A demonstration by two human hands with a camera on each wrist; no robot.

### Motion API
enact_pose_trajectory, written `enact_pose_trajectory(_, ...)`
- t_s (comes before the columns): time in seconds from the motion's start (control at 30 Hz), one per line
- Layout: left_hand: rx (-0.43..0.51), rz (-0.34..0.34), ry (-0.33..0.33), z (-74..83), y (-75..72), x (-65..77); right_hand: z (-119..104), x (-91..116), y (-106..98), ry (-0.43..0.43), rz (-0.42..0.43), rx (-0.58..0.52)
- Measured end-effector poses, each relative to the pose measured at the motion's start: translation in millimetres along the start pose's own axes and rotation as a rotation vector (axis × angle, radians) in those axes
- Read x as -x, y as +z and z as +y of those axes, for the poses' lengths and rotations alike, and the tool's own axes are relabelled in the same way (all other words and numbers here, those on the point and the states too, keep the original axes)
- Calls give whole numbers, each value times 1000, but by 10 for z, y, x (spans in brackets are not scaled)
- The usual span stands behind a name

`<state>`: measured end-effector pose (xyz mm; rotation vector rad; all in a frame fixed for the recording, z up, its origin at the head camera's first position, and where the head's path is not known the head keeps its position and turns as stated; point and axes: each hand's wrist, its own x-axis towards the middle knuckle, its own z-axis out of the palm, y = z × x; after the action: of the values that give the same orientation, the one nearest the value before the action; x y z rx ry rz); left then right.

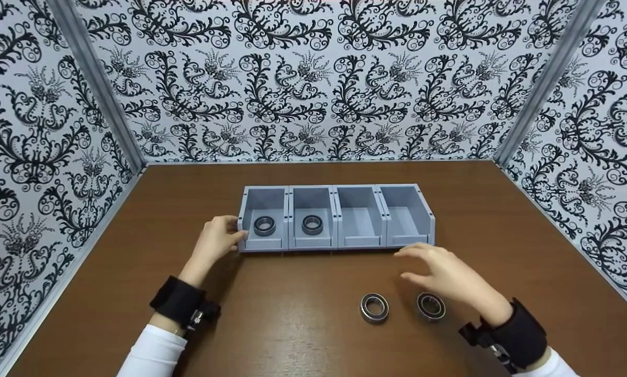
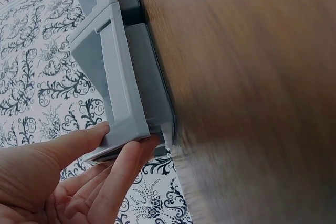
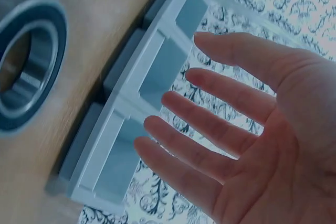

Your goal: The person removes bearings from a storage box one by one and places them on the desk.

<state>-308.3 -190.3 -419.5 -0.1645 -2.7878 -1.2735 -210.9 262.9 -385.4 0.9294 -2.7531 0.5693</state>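
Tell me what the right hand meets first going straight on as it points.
Probably the third gray bin from the left in the head view, though height is unclear and the right hand might pass above it.

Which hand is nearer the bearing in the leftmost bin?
Left. The left hand grips the outer side of the leftmost bin, beside the bearing; the right hand is before the rightmost bin.

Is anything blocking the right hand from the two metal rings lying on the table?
Nothing visible is. Between the right hand and the left ring, the head view shows only bare table; the right ring appears just below the hand. The grey bins stand farther back, not in between.
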Motion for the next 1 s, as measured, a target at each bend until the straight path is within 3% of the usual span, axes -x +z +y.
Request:
enact_pose_trajectory(0.37,9,-6,-21,-6,1,-10,291,6,-56,74,119,-28)
enact_pose_trajectory(0.8,11,-10,-24,-5,-5,-8,591,-26,-101,307,189,-115)
enact_pose_trajectory(1.0,33,-11,-17,-10,7,-13,753,-17,-92,368,222,-140)
